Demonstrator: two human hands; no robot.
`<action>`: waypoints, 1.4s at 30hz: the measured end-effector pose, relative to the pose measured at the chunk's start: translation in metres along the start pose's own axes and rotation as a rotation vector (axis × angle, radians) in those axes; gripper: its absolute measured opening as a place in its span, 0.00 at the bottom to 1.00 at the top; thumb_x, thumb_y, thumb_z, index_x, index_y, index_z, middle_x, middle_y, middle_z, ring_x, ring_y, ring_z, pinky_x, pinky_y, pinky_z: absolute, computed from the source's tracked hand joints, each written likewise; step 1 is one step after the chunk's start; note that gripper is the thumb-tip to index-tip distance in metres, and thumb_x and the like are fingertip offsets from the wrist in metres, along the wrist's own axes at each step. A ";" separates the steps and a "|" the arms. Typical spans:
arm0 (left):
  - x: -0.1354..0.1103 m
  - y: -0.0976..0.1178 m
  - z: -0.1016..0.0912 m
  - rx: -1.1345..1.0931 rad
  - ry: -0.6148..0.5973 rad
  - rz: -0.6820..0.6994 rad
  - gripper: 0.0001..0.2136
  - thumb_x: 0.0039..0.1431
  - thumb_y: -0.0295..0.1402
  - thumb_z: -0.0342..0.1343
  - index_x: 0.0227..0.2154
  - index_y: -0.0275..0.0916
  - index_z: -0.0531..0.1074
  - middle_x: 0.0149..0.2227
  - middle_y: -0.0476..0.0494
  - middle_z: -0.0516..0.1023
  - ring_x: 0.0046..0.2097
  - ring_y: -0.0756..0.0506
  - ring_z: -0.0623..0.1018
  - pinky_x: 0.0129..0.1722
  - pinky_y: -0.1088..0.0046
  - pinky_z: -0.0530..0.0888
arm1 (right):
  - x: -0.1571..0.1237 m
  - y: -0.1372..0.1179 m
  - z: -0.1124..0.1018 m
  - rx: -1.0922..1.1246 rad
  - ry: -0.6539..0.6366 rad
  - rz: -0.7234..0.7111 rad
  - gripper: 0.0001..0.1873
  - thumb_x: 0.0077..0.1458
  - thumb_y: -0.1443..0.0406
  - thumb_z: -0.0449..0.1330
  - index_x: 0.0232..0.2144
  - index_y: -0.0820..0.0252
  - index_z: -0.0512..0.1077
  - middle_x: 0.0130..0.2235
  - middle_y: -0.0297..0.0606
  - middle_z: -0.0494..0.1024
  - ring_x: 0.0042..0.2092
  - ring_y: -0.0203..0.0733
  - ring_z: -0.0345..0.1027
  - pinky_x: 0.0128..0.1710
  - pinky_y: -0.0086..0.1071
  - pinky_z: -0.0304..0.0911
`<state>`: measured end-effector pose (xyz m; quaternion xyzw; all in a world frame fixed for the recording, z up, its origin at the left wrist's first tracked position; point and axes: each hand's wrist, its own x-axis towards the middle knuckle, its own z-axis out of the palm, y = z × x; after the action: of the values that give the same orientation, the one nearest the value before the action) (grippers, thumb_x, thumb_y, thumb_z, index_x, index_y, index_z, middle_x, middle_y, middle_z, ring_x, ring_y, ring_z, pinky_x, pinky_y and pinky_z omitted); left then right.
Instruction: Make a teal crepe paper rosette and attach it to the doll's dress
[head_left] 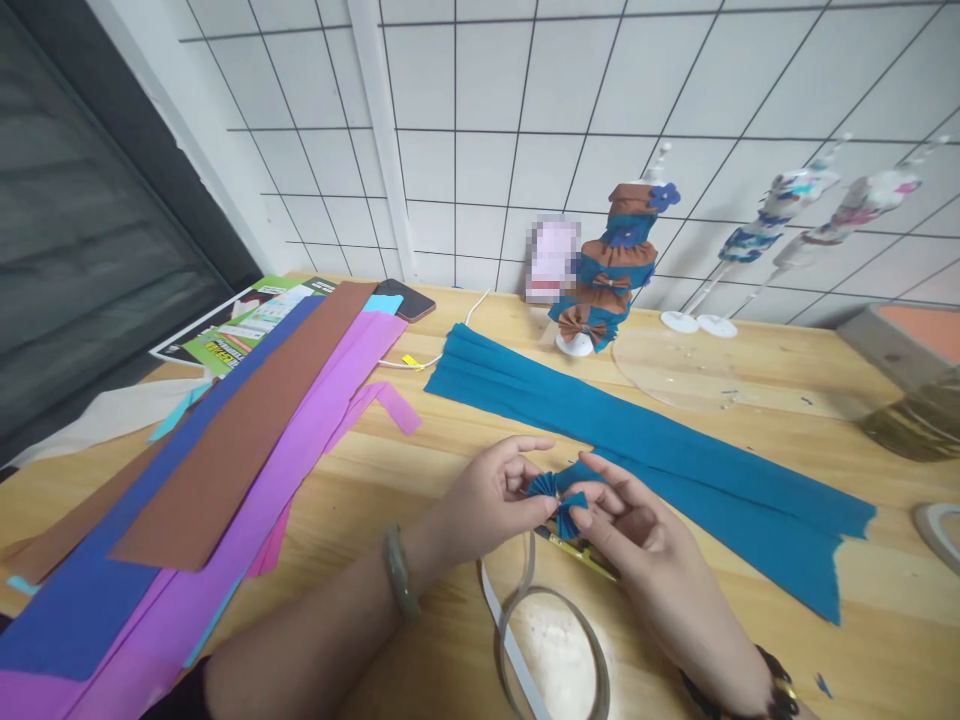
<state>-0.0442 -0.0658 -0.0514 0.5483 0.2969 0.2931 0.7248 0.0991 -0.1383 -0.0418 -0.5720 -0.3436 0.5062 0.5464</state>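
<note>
Between my two hands is a small teal pleated bow (543,486), fanned out on both sides and pinched at its middle. My left hand (504,495) pinches its left side between thumb and fingers. On the right side, my right hand (634,525) grips the other fan with thumb and fingertips. Beneath the hands lies a yellow-edged tool (583,556), partly covered, so its kind is unclear. A roll of tape (600,655) with a loose pale strip rests just in front. Behind the hands stretches a long teal crepe-paper strip (675,455).
Brown, blue and purple crepe-paper strips (247,440) pile up at left, near a dark phone (409,298). At the back stands a small dress form (611,260) in teal and brown paper. Two more forms (784,215) stand farther right, near a grey box (892,345).
</note>
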 end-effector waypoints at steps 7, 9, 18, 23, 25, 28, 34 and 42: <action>-0.001 -0.002 -0.001 0.024 -0.080 0.043 0.25 0.48 0.27 0.57 0.51 0.38 0.59 0.34 0.46 0.70 0.37 0.49 0.72 0.38 0.71 0.69 | 0.001 0.004 -0.003 -0.031 0.042 -0.001 0.27 0.44 0.59 0.64 0.48 0.54 0.64 0.32 0.33 0.71 0.34 0.37 0.66 0.32 0.29 0.64; -0.002 -0.002 -0.001 0.057 -0.087 0.052 0.26 0.49 0.26 0.56 0.52 0.38 0.58 0.35 0.45 0.71 0.38 0.48 0.73 0.39 0.70 0.69 | 0.001 0.003 -0.004 -0.032 0.058 0.006 0.27 0.45 0.59 0.64 0.48 0.54 0.64 0.32 0.33 0.71 0.33 0.36 0.66 0.32 0.28 0.63; -0.004 0.001 0.001 0.079 -0.075 0.044 0.31 0.50 0.25 0.55 0.58 0.41 0.51 0.40 0.42 0.73 0.40 0.47 0.74 0.40 0.70 0.70 | 0.001 0.004 -0.005 -0.025 0.070 -0.035 0.24 0.46 0.60 0.64 0.47 0.54 0.65 0.32 0.32 0.70 0.33 0.35 0.65 0.32 0.27 0.63; -0.003 0.001 0.000 0.025 -0.067 0.048 0.33 0.49 0.24 0.55 0.58 0.39 0.50 0.47 0.36 0.70 0.46 0.44 0.72 0.44 0.67 0.69 | -0.003 0.007 -0.004 -0.098 0.043 -0.122 0.22 0.48 0.60 0.62 0.47 0.52 0.64 0.32 0.31 0.69 0.34 0.34 0.64 0.34 0.25 0.63; -0.003 0.002 -0.001 0.005 -0.072 0.029 0.31 0.49 0.24 0.55 0.57 0.38 0.52 0.45 0.37 0.71 0.44 0.44 0.73 0.44 0.67 0.69 | -0.004 0.007 -0.004 -0.129 0.022 -0.126 0.22 0.49 0.60 0.61 0.47 0.51 0.64 0.32 0.31 0.70 0.35 0.34 0.64 0.35 0.26 0.63; -0.002 0.003 -0.001 0.010 -0.056 0.024 0.29 0.49 0.25 0.55 0.55 0.37 0.56 0.37 0.43 0.72 0.39 0.47 0.73 0.40 0.70 0.70 | -0.004 0.007 -0.005 -0.127 -0.012 -0.112 0.21 0.49 0.61 0.61 0.47 0.51 0.64 0.33 0.32 0.70 0.36 0.35 0.65 0.37 0.26 0.63; -0.002 0.002 0.000 0.043 -0.025 0.024 0.26 0.49 0.24 0.55 0.53 0.37 0.59 0.32 0.48 0.68 0.35 0.51 0.72 0.37 0.73 0.70 | -0.004 0.006 -0.003 -0.126 -0.070 -0.137 0.20 0.51 0.62 0.60 0.47 0.51 0.62 0.34 0.33 0.71 0.38 0.36 0.66 0.38 0.28 0.64; -0.005 0.001 0.004 0.170 -0.082 0.089 0.27 0.46 0.23 0.54 0.52 0.36 0.59 0.32 0.48 0.68 0.32 0.51 0.71 0.35 0.72 0.70 | -0.006 0.009 0.000 -0.256 -0.017 -0.205 0.20 0.52 0.61 0.58 0.48 0.52 0.61 0.33 0.32 0.70 0.35 0.36 0.65 0.37 0.30 0.63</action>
<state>-0.0448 -0.0714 -0.0486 0.6319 0.2663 0.2760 0.6735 0.0963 -0.1451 -0.0492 -0.5947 -0.4665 0.4045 0.5149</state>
